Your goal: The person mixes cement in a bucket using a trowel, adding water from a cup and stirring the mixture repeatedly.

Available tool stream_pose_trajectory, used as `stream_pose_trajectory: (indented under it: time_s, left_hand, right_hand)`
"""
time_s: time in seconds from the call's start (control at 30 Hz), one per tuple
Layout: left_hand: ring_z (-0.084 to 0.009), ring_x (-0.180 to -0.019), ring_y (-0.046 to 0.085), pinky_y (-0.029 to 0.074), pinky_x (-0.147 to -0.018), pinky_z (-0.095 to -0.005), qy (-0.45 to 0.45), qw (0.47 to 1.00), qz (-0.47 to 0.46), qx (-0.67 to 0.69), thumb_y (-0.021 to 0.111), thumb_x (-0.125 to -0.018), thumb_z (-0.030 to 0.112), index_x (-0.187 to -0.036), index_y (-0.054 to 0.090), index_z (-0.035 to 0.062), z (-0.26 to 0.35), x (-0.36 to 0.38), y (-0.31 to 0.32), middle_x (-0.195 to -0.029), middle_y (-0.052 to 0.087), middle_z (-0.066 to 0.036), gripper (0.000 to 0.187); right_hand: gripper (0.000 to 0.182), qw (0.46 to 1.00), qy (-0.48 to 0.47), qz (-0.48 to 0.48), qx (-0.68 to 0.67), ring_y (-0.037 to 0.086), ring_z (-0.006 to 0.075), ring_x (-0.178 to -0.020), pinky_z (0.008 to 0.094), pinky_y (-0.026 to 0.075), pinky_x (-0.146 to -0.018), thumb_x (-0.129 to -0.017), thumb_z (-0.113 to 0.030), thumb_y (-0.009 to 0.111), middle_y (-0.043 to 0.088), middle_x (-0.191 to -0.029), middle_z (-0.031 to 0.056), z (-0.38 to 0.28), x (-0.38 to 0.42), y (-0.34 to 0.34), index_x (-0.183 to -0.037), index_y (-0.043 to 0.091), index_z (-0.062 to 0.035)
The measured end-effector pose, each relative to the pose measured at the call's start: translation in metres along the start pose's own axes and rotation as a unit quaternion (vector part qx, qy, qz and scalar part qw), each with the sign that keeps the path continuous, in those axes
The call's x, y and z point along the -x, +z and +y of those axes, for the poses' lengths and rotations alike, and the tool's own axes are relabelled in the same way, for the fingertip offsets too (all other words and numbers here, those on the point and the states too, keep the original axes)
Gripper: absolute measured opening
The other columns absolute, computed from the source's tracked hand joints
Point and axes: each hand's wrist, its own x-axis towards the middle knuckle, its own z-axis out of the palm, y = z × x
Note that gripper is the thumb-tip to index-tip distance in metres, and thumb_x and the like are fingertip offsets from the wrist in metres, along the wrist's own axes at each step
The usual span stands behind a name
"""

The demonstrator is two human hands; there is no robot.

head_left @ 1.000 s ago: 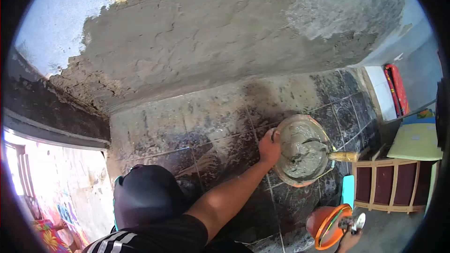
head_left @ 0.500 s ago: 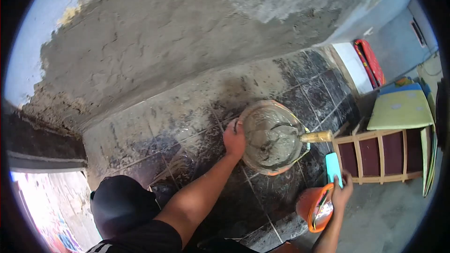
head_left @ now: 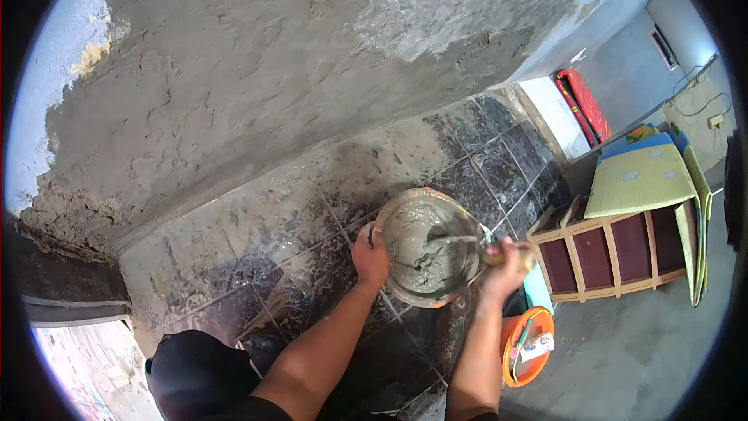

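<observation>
My left hand grips the left rim of a round basin, its thumb over the edge. Wet grey mortar fills the basin. On the basin's right side my right hand is closed round the wooden handle of a trowel, whose blade is in the mortar and largely hidden. Just below that hand, a flat turquoise piece stands at the back of an orange bucket. Inside the bucket are a white packet and a thin green strip.
Freshly plastered wall rises ahead, above a mortar-smeared dark tile floor. To the right lie a wooden frame with dark red panels and folded yellow foam mats. A black rounded object is low on the left.
My right hand has let go of the turquoise piece at the bucket and moved up-left to hold the trowel's handle. My left hand stays on the basin rim. The view has shifted.
</observation>
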Motion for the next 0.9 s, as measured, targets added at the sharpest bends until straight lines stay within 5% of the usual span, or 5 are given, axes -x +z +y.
stream_pose_trajectory:
  time_s: [0.17, 0.53, 0.73, 0.9]
  left_hand:
    - [-0.0364, -0.103, 0.067, 0.049, -0.091, -0.0412, 0.004, 1.0, 0.005, -0.001, 0.053, -0.1, 0.022, -0.118, 0.064, -0.0041, 0.005, 0.003, 0.0, -0.108, 0.069, -0.024, 0.034]
    - [-0.032, -0.1, 0.067, 0.049, -0.09, -0.0395, 0.019, 0.999, 0.019, -0.02, 0.053, -0.1, 0.022, -0.119, 0.064, -0.002, 0.01, 0.003, -0.001, -0.107, 0.07, -0.021, 0.032]
    - [-0.0322, -0.101, 0.066, 0.05, -0.09, -0.0403, -0.01, 1.0, 0.001, -0.014, 0.053, -0.101, 0.024, -0.12, 0.064, -0.0018, 0.018, 0.005, -0.003, -0.107, 0.069, -0.022, 0.033]
    - [-0.0347, -0.102, 0.066, 0.049, -0.09, -0.0404, 0.001, 1.0, 0.015, -0.021, 0.054, -0.1, 0.024, -0.119, 0.064, -0.0029, 0.012, 0.004, -0.001, -0.109, 0.069, -0.022, 0.034]
  right_hand:
    - [0.018, 0.99, 0.047, -0.063, -0.115, 0.044, 0.0137, -0.054, 0.0324, 0.044, -0.06, -0.082, -0.012, 0.058, 0.043, -0.061, 0.001, -0.066, -0.012, -0.018, -0.081, 0.041, -0.0123]
    - [0.014, 0.999, 0.024, 0.021, -0.041, 0.053, 0.0174, -0.051, 0.0294, 0.046, -0.049, -0.078, 0.0, 0.058, 0.054, -0.068, 0.0085, 0.059, 0.037, 0.019, -0.089, 0.049, -0.0028]
    - [0.01, 0.995, 0.082, -0.028, 0.058, 0.051, 0.0161, -0.056, 0.0316, 0.046, -0.052, -0.081, -0.007, 0.058, 0.053, -0.07, 0.0076, 0.058, 0.008, 0.046, -0.085, 0.049, -0.0046]
    - [0.013, 0.998, 0.03, -0.007, -0.048, 0.049, 0.0154, -0.052, 0.0316, 0.046, -0.049, -0.079, -0.005, 0.057, 0.052, -0.069, 0.0072, 0.018, -0.019, 0.048, -0.089, 0.048, -0.0047]
